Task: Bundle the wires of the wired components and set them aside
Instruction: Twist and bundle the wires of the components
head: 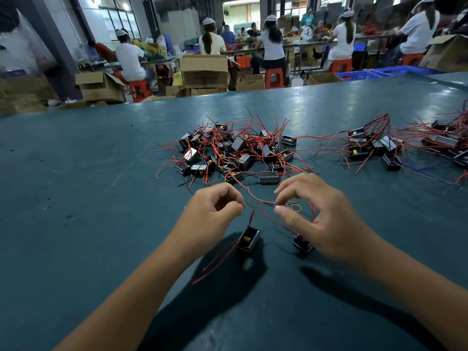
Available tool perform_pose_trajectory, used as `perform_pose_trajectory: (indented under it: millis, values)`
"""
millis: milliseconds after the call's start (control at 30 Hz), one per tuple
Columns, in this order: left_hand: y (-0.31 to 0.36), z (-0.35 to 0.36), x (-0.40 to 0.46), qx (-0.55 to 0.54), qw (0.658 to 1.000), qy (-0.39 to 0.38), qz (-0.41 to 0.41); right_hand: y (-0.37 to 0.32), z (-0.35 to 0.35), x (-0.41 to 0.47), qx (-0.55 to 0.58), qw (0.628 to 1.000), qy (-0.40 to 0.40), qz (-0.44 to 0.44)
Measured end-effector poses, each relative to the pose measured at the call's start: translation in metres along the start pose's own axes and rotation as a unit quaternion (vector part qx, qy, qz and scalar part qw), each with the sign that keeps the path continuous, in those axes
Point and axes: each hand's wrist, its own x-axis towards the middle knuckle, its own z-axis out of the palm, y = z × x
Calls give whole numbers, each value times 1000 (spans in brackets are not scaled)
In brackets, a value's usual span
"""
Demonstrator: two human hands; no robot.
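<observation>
Over the green bench [76, 173], the left hand [212, 214] has its grip curled tight, pinching wires from a small black component [249, 240] dangling just below. The right hand [316, 219] pinches a red wire [273, 221] leading to another component [302, 244] under its palm. The loose pile [233, 150] lies farther off.

teal table [88, 173] | cardboard boxes [203, 70] | red stools [273, 77] | blue crates [374, 73] | seated workers [272, 44]

Left hand [215, 211] curled, seemingly pinching; right hand [311, 214] arched, fingertips pinched together.
</observation>
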Motion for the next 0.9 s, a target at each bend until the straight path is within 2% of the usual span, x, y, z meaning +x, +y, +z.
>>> perform_pose_trajectory:
  millis: [167,367,533,700,900]
  values:
    - [2,-1,-2,-2,999,-36,27,-2,8,-3,-47,998,-24,-19]
    - [-10,7,-1,140,987,-13,82,-2,13,-4,-87,996,5,14]
    - [-11,10,-1,169,979,-4,116,-2,16,-4,-90,995,-16,27]
    - [-12,5,2,203,972,0,115,2,6,-1,-82,996,-1,44]
    - [-13,-8,2,200,976,-20,86,5,-16,6,-42,994,-66,71]
